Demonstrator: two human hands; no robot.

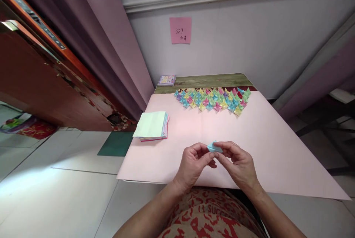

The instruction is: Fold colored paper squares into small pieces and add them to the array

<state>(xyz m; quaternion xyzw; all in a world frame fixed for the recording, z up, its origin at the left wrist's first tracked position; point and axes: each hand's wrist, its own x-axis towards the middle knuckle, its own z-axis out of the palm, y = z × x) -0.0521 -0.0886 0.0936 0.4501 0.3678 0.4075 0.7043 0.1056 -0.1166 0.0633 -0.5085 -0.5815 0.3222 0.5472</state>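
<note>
A small light-blue folded paper point(214, 148) is held up between both hands, above the near part of the pink-covered table point(183, 127). My left hand point(192, 162) pinches its left side with thumb and fingers. From the other side my right hand point(237, 162) grips it, thumb below and fingertips on top. The paper looks creased into a compact shape with a raised point; its lower edge is partly hidden by my thumbs. Farther back stand several rows of colourful folded paper pieces point(212, 99), each with pointed tips.
Left on the table is a stack of square paper sheets point(151, 125), pale green on top. A small pile of printed packets point(166, 80) lies at the far left corner. On the wall hangs a pink note point(180, 30). An orange-brown door point(55, 67) stands to the left.
</note>
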